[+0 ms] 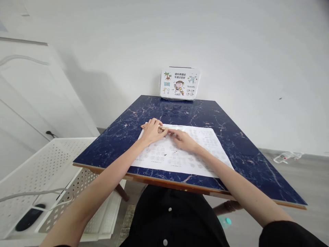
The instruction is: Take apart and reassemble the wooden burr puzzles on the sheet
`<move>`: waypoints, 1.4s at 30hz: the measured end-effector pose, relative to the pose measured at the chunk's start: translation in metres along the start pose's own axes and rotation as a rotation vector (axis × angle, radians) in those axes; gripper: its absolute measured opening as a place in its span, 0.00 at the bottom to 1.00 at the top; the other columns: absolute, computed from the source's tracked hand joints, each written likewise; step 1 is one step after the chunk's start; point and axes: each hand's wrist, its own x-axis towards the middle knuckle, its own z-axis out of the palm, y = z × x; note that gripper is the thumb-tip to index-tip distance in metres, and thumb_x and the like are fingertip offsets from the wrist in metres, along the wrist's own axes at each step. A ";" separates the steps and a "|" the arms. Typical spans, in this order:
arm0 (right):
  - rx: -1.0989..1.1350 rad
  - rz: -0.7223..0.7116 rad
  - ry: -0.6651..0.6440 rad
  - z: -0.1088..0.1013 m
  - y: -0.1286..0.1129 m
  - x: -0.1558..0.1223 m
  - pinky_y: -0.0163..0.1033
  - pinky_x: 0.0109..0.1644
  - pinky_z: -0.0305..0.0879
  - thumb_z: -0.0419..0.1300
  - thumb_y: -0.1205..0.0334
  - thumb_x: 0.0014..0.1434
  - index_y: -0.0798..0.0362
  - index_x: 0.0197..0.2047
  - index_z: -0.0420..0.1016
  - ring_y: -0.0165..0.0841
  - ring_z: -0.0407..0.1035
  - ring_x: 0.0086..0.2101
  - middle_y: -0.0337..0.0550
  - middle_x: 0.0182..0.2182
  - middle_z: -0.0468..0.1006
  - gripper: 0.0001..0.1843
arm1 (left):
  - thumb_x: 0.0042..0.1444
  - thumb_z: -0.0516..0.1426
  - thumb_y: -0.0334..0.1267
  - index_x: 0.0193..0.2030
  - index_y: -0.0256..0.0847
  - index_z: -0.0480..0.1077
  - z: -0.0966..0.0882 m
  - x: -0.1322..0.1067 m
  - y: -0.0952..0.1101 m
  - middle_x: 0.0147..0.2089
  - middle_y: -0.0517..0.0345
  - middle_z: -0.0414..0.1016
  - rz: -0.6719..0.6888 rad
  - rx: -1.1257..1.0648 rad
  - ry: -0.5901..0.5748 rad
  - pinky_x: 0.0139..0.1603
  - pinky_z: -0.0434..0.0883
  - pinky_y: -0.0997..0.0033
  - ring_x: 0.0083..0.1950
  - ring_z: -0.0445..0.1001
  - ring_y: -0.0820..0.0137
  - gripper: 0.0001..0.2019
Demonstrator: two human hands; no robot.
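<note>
A white printed sheet [195, 157] lies on the dark blue marbled table, covered in faint rows of round patterns. Near its far left edge my left hand [153, 131] is closed over a tan wooden piece [161, 129], whose other end shows past my fingers at the left. The hand hides most of that piece, so its exact kind is unclear. My right hand [182, 139] rests on the sheet just to the right, fingers curled and tips meeting the left thumb. Whatever those fingertips hold is too small to make out. Small dark marks or bits [165, 155] show on the paper below the hands.
A white case with cartoon prints [180, 84] stands at the table's [123, 137] far edge against the wall. White perforated baskets [84, 181] with a cable and a black device [30, 218] are at the left. A clear plastic item [288, 157] lies on the floor, right.
</note>
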 end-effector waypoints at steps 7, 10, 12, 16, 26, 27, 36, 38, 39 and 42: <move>0.085 0.143 0.164 0.000 0.005 0.001 0.47 0.52 0.73 0.49 0.75 0.59 0.50 0.57 0.70 0.37 0.80 0.42 0.46 0.45 0.86 0.25 | 0.53 0.63 0.65 0.54 0.41 0.67 0.010 -0.001 -0.012 0.56 0.43 0.65 -0.001 0.060 -0.028 0.61 0.63 0.46 0.58 0.63 0.48 0.33; 0.044 0.148 0.167 0.002 0.008 0.002 0.46 0.49 0.72 0.51 0.71 0.61 0.50 0.54 0.70 0.38 0.80 0.41 0.45 0.42 0.86 0.19 | 0.49 0.66 0.59 0.56 0.42 0.66 0.014 -0.001 -0.016 0.58 0.42 0.64 -0.027 0.080 -0.028 0.63 0.61 0.43 0.61 0.61 0.45 0.33; 0.006 0.135 0.166 0.002 0.009 0.002 0.45 0.47 0.71 0.52 0.69 0.62 0.50 0.53 0.70 0.39 0.79 0.40 0.45 0.41 0.86 0.17 | 0.47 0.66 0.55 0.56 0.42 0.66 0.016 -0.002 -0.018 0.59 0.41 0.63 -0.054 0.086 -0.026 0.65 0.59 0.41 0.63 0.60 0.43 0.33; -0.045 0.121 0.168 0.001 0.009 0.002 0.43 0.43 0.68 0.53 0.70 0.60 0.50 0.51 0.70 0.38 0.76 0.36 0.42 0.38 0.86 0.16 | 0.47 0.66 0.53 0.58 0.40 0.66 0.015 -0.002 -0.018 0.62 0.38 0.61 -0.079 0.085 -0.033 0.67 0.58 0.38 0.65 0.58 0.41 0.33; -0.052 0.101 0.191 -0.002 0.004 0.003 0.42 0.43 0.67 0.53 0.69 0.59 0.49 0.47 0.71 0.37 0.75 0.34 0.42 0.36 0.85 0.14 | 0.53 0.64 0.47 0.62 0.44 0.63 0.012 -0.003 -0.008 0.67 0.42 0.58 0.091 -0.016 -0.089 0.69 0.61 0.42 0.70 0.58 0.45 0.30; -0.052 0.099 0.198 -0.003 0.004 0.003 0.42 0.43 0.67 0.53 0.69 0.59 0.49 0.47 0.71 0.37 0.75 0.34 0.42 0.36 0.85 0.14 | 0.54 0.64 0.46 0.61 0.44 0.64 0.012 -0.004 -0.007 0.67 0.42 0.58 0.117 -0.024 -0.094 0.70 0.61 0.42 0.70 0.58 0.46 0.28; -0.090 0.068 0.250 -0.007 0.006 0.003 0.42 0.41 0.66 0.53 0.69 0.58 0.50 0.46 0.71 0.38 0.74 0.33 0.42 0.35 0.84 0.13 | 0.60 0.61 0.41 0.58 0.44 0.65 0.009 -0.007 0.002 0.65 0.43 0.60 0.185 -0.028 -0.096 0.69 0.63 0.46 0.68 0.62 0.49 0.20; -0.116 0.050 0.261 -0.007 0.007 0.003 0.42 0.43 0.66 0.53 0.68 0.59 0.50 0.45 0.71 0.38 0.74 0.33 0.42 0.34 0.84 0.12 | 0.61 0.60 0.40 0.57 0.43 0.66 0.009 -0.007 0.005 0.64 0.43 0.61 0.197 -0.032 -0.091 0.68 0.64 0.46 0.67 0.63 0.50 0.18; -0.132 0.043 0.264 -0.007 0.008 0.002 0.43 0.44 0.66 0.54 0.68 0.60 0.49 0.45 0.72 0.39 0.74 0.34 0.42 0.34 0.83 0.11 | 0.62 0.60 0.40 0.57 0.43 0.66 0.010 -0.007 0.007 0.63 0.43 0.61 0.207 -0.033 -0.084 0.68 0.65 0.46 0.66 0.64 0.50 0.17; -0.175 0.031 0.265 -0.007 0.009 0.001 0.43 0.45 0.65 0.54 0.67 0.60 0.49 0.44 0.72 0.40 0.73 0.34 0.42 0.33 0.83 0.10 | 0.64 0.59 0.38 0.56 0.43 0.66 0.012 -0.008 0.012 0.63 0.44 0.62 0.251 -0.029 -0.063 0.68 0.65 0.47 0.67 0.63 0.51 0.15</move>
